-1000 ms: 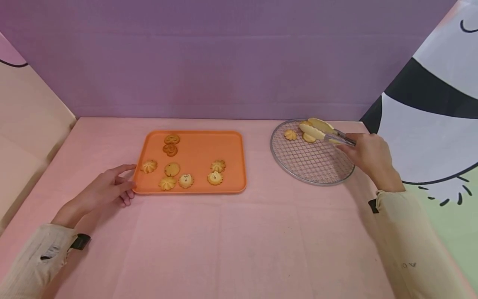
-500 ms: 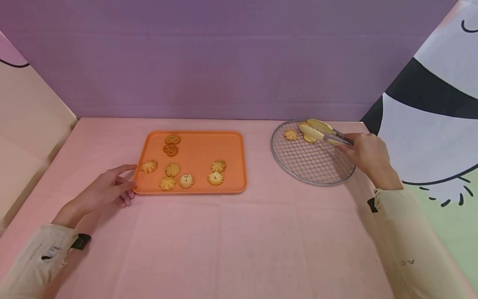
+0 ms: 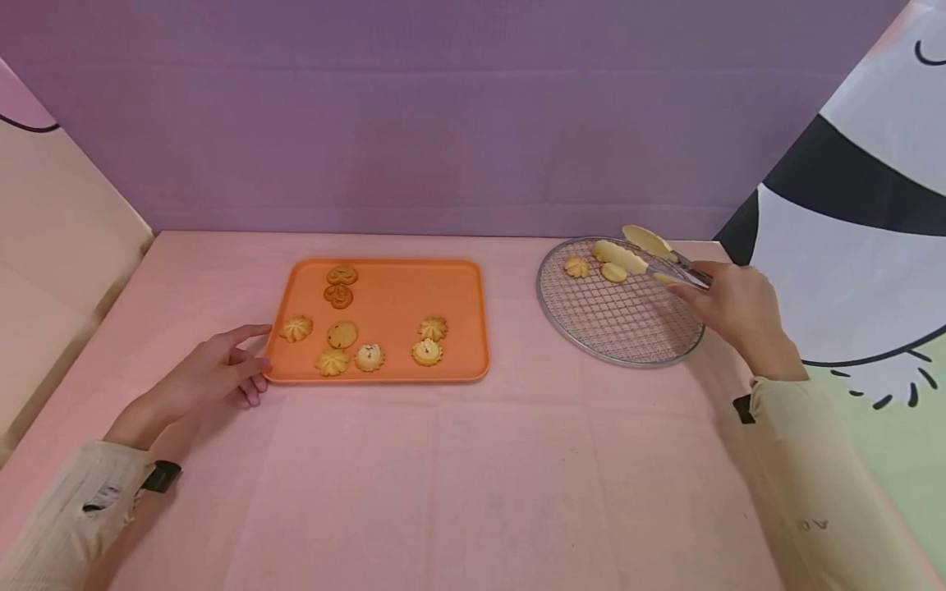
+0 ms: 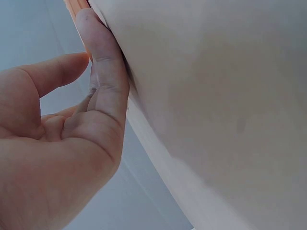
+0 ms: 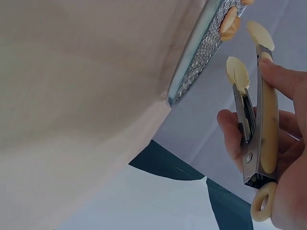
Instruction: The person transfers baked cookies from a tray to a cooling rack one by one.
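Observation:
My right hand (image 3: 739, 308) grips a pair of tongs (image 5: 261, 110) with cream tips, their arms spread apart with nothing visible between them. The tips hover over the far part of a round wire rack (image 3: 621, 320). A piped star-shaped cookie (image 3: 576, 267) and a smooth oval cookie (image 3: 613, 272) lie on that rack; the near tip may hide part of another. At the left, fingers of my left hand (image 3: 203, 373) touch the left edge and near corner of an orange tray (image 3: 392, 287), thumb apart from the forefinger in the head view.
The tray bears several cookies, among them two brown pretzel-shaped ones (image 3: 339, 286), a speckled round one (image 3: 342, 334) and a fluted tart-like one (image 3: 427, 352). Pink cloth (image 3: 510, 460) covers the table, and a purple panel (image 3: 443, 148) rises behind it.
The tongs have spread wider, and my right hand has shifted slightly to the right with them. My left hand and the tray have stayed still.

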### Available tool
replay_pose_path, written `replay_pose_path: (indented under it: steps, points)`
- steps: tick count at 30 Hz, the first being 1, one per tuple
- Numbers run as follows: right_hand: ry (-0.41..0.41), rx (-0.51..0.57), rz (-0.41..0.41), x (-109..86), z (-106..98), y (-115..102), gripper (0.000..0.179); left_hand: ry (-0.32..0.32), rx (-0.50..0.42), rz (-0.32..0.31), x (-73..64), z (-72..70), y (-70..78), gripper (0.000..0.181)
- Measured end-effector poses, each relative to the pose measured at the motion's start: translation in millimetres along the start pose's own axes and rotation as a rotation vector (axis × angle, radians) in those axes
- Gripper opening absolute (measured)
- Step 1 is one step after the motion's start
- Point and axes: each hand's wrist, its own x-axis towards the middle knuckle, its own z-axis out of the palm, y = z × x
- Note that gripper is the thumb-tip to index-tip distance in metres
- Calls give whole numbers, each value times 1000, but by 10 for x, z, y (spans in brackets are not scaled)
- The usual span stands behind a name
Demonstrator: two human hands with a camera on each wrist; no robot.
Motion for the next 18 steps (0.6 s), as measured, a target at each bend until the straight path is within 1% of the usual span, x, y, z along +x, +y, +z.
replay_pose_path:
  steps: [2, 7, 10, 16, 18]
  points:
    - [4, 8, 1, -14, -6, 2, 60, 1, -1, 2, -2, -1, 2, 66]
    - [39, 17, -35, -44, -16, -12, 51, 2, -5, -7, 0, 1, 2, 66]
    - [42, 19, -53, -65, -28, -48, 51, 2, -6, -13, 2, 3, -1, 66]
    - [115, 13, -155, -112, -21, -119, 55, 4, -8, -18, 3, 10, -4, 67]
    - [130, 24, -176, -130, -22, -154, 56, 4, -10, -17, 4, 10, -4, 67]
